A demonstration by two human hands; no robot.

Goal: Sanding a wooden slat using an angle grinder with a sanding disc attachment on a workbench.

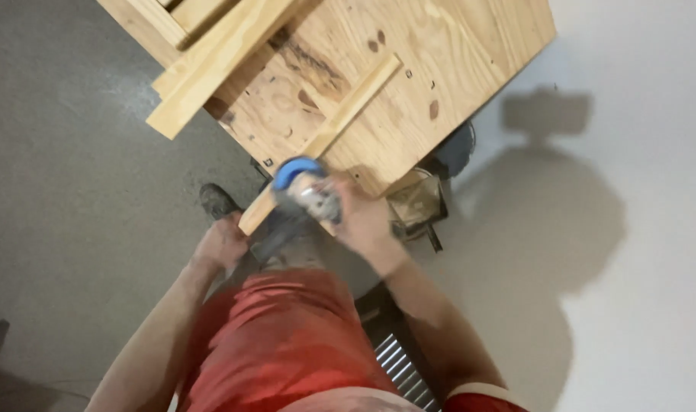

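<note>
A narrow wooden strip lies diagonally on a plywood board, its near end sticking out past the board's edge. My right hand grips a hand power tool with a blue guard and holds it against that near end of the strip. My left hand is lower left, closed around the tool's dark rear body just below the strip's end. The picture is blurred by motion, so the fingers are indistinct.
Two longer timber boards are stacked on the plywood's upper left. A dark shoe stands on the grey floor. Red shorts fill the lower middle. A white wall is at the right, with clutter under the board.
</note>
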